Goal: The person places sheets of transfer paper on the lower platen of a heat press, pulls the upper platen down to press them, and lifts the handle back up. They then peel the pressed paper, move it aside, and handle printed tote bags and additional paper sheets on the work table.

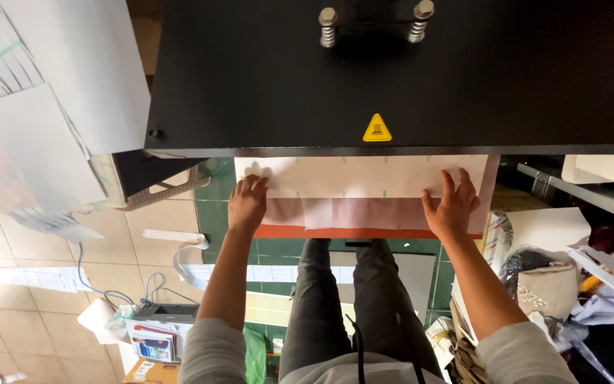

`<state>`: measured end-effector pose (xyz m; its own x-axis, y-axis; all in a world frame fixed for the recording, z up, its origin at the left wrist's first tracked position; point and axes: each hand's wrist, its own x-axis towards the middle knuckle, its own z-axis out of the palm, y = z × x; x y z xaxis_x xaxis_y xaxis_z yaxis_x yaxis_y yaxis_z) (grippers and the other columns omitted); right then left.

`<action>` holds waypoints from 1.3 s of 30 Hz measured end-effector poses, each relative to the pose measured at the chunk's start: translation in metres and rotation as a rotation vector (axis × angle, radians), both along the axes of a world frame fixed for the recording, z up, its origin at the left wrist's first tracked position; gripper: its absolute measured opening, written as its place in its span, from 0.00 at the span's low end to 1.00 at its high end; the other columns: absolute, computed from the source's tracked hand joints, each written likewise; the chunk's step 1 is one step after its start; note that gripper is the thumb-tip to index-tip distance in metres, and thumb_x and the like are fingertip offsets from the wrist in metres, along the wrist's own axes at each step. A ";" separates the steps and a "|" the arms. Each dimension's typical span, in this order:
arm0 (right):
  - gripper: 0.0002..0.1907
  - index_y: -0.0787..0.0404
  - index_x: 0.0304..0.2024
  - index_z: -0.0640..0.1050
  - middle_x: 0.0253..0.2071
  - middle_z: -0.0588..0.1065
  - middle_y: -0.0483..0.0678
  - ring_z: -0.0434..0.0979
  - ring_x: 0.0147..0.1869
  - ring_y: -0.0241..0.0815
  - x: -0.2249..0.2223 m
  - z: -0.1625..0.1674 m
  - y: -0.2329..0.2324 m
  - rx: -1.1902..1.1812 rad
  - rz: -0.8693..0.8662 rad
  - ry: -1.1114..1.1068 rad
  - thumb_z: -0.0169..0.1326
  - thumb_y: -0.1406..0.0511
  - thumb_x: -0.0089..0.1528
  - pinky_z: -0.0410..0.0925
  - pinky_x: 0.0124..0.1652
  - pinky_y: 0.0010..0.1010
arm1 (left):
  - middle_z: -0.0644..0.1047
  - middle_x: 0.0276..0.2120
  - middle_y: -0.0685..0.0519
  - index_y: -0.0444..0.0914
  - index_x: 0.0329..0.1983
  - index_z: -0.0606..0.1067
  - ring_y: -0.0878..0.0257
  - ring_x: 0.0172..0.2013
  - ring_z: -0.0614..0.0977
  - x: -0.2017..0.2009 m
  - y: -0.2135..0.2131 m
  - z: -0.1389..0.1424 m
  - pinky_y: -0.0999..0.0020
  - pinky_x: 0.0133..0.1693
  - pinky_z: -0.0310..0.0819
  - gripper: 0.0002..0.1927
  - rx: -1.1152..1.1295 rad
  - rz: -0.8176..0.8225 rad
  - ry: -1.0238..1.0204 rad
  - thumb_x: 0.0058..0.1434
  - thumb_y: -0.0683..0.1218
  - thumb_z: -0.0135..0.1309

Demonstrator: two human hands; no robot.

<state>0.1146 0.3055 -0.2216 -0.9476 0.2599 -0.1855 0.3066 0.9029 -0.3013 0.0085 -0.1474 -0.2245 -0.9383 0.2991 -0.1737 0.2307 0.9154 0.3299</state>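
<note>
Seen from above, a person stood at a heat press (392, 71), its black upper plate raised and filling the top of the view. Under the plate's front edge lay a pale sheet (364, 178), spread over a pinkish cloth (371, 213) on an orange lower pad (342, 232).

The left hand (247, 204) rested flat on the sheet's left end, fingers (254, 183) nearly together and pointing toward the press, gripping nothing. The right hand (452, 206) lay flat on the right end, fingers (456, 182) fanned wide, also gripping nothing. Both palms pressed down; neither pinched an edge. The sheet ran between the two hands and extended past the fingertips beneath the plate.

A yellow warning sticker (377, 129) sat on the plate, well beyond the fingertips and between the hands. Two sprung bolts (375, 23) stood farther back.

Judging by this pose, the sheet was being smoothed and squared. To do that well, the palms would best stay flat and slide outward evenly so no crease forms, with the fingertips kept short of the plate, which is likely hot.

Below the wrists were dark trousers (349, 299) and a tiled floor (37, 242). Paper sheets (44, 107) lay far left of the left hand; clutter (577, 284) sat right of the right hand.
</note>
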 end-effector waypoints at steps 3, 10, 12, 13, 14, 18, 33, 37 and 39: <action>0.30 0.57 0.68 0.68 0.73 0.59 0.60 0.57 0.76 0.62 -0.003 0.002 0.003 0.017 -0.016 0.037 0.58 0.56 0.66 0.55 0.61 0.62 | 0.77 0.49 0.53 0.43 0.51 0.79 0.52 0.50 0.79 0.002 0.000 -0.006 0.53 0.49 0.74 0.12 -0.054 -0.026 0.045 0.65 0.46 0.56; 0.26 0.57 0.63 0.71 0.61 0.67 0.60 0.65 0.66 0.62 -0.015 0.011 0.009 0.027 -0.112 0.127 0.58 0.61 0.62 0.60 0.57 0.60 | 0.78 0.45 0.48 0.40 0.47 0.79 0.50 0.46 0.79 -0.002 0.081 0.004 0.54 0.48 0.74 0.10 -0.015 0.053 0.009 0.63 0.44 0.57; 0.27 0.61 0.63 0.71 0.59 0.68 0.61 0.67 0.64 0.63 -0.017 0.014 0.011 -0.005 -0.121 0.179 0.57 0.63 0.62 0.61 0.58 0.59 | 0.79 0.44 0.47 0.39 0.47 0.79 0.49 0.47 0.79 -0.003 0.144 0.008 0.53 0.49 0.73 0.10 0.157 -0.072 0.033 0.63 0.43 0.57; 0.27 0.63 0.64 0.71 0.59 0.69 0.61 0.68 0.64 0.63 -0.016 0.015 0.012 -0.017 -0.125 0.194 0.57 0.64 0.62 0.62 0.58 0.58 | 0.80 0.44 0.46 0.38 0.46 0.79 0.48 0.47 0.80 -0.003 0.184 0.009 0.52 0.49 0.73 0.10 0.244 -0.177 0.061 0.61 0.43 0.56; 0.28 0.64 0.64 0.71 0.59 0.69 0.62 0.69 0.63 0.64 -0.015 0.017 0.014 -0.028 -0.128 0.207 0.57 0.65 0.62 0.62 0.58 0.57 | 0.82 0.41 0.48 0.40 0.41 0.80 0.50 0.44 0.82 -0.001 0.227 0.011 0.53 0.47 0.74 0.06 0.293 -0.174 0.039 0.62 0.43 0.57; 0.24 0.62 0.60 0.72 0.59 0.70 0.60 0.70 0.63 0.63 -0.007 0.024 0.022 -0.160 -0.185 0.157 0.57 0.65 0.62 0.65 0.58 0.53 | 0.78 0.31 0.50 0.39 0.31 0.76 0.54 0.34 0.81 -0.010 0.385 0.028 0.57 0.41 0.78 0.01 0.445 -0.609 0.133 0.58 0.41 0.56; 0.19 0.61 0.56 0.72 0.53 0.73 0.56 0.71 0.60 0.54 0.013 0.038 0.050 -0.833 -0.537 0.135 0.48 0.58 0.67 0.65 0.56 0.42 | 0.84 0.42 0.51 0.44 0.42 0.85 0.52 0.48 0.83 0.018 0.622 0.049 0.56 0.44 0.73 0.09 -0.557 -1.066 -0.289 0.63 0.43 0.55; 0.15 0.61 0.55 0.72 0.50 0.74 0.54 0.73 0.58 0.51 0.011 0.037 0.049 -0.771 -0.567 0.040 0.45 0.59 0.71 0.65 0.56 0.40 | 0.82 0.48 0.50 0.43 0.48 0.83 0.50 0.50 0.83 0.028 0.632 0.048 0.54 0.42 0.77 0.15 -0.678 -1.078 -0.334 0.57 0.43 0.60; 0.15 0.60 0.53 0.72 0.48 0.74 0.52 0.73 0.56 0.49 0.007 0.037 0.046 -0.908 -0.679 -0.082 0.45 0.58 0.70 0.65 0.55 0.39 | 0.82 0.49 0.52 0.43 0.50 0.83 0.51 0.52 0.82 0.026 0.630 0.045 0.54 0.44 0.78 0.15 -0.669 -1.095 -0.402 0.58 0.43 0.59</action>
<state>0.1218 0.3519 -0.1846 -0.6385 0.4525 -0.6225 0.6984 0.0008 -0.7158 0.0347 0.4830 -0.1799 -0.1224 0.6072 -0.7851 0.9358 0.3341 0.1125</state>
